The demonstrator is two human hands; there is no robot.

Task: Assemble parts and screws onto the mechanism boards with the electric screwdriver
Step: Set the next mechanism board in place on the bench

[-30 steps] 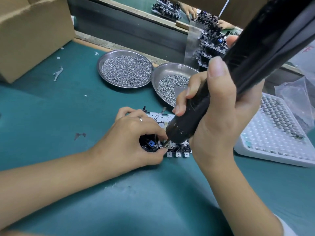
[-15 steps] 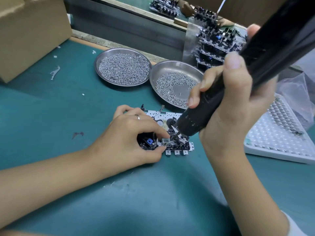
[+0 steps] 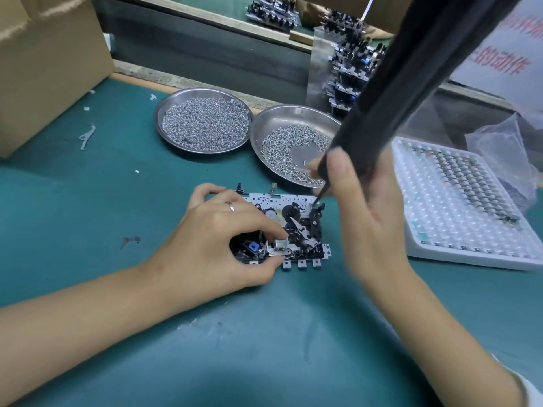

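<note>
Two round steel dishes of small silver screws, the fuller one (image 3: 202,120) and the half-emptied one (image 3: 293,145), sit on the teal bench mat (image 3: 88,215) beyond the fingertips of both hands. Left hand (image 3: 217,239): fingers curled down, thumb and forefinger pinching the near-left corner of the white perforated metal mechanism board (image 3: 289,227), which lies flat on the mat, directly under those fingers. Board looks light and stiff, but crowded with black plastic gears, thin levers and a fine spring; probably fragile on top, so take it by the bare edges or the tabs along its near side, not the moving parts. Right hand (image 3: 364,207): wrapped round the lower barrel of the long black electric screwdriver (image 3: 396,92), with the bit tip just beyond its fingertips, over the board's far-right corner; contact cannot be told. Right of that hand, a white plastic grid tray of small metal parts (image 3: 458,230).
</note>
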